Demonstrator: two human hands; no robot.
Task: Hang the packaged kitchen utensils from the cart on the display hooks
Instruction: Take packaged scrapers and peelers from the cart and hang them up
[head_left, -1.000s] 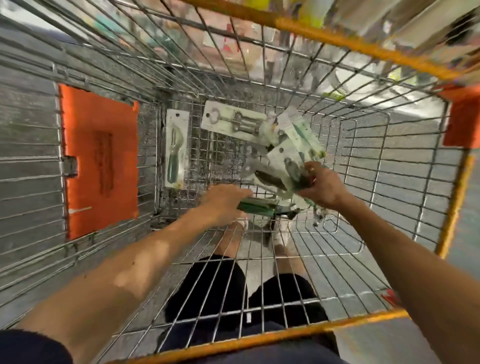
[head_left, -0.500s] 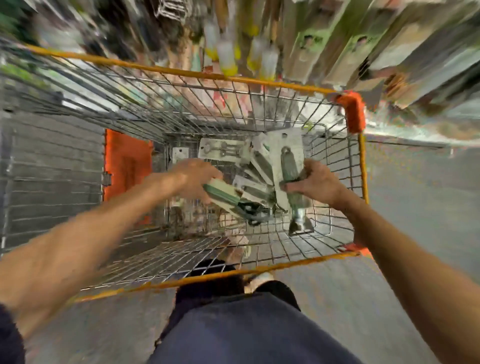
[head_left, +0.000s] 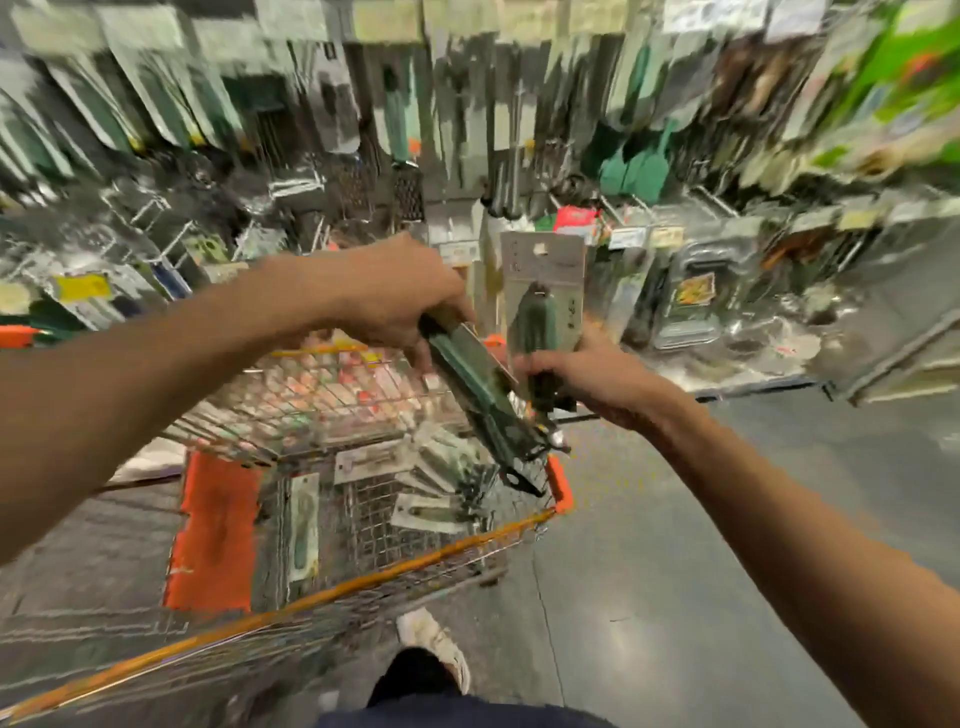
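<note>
One left hand (head_left: 395, 296), one right hand (head_left: 587, 374), one cart (head_left: 363, 578), two held packs (head_left: 543, 291), perhaps four loose packs (head_left: 304, 525).

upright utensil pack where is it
Head view, centre: upright pack gripped by the right hand, above the cart, beside the tilted pack in the left hand.

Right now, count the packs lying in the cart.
4 at least: one pack beside the orange panel, one by the far wall, one nearer, plus an overlapping pile that may hide more.

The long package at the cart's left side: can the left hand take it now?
Probably not yet: the left hand grips a green-handled package above the cart. The way down to the long package looks open.
</note>
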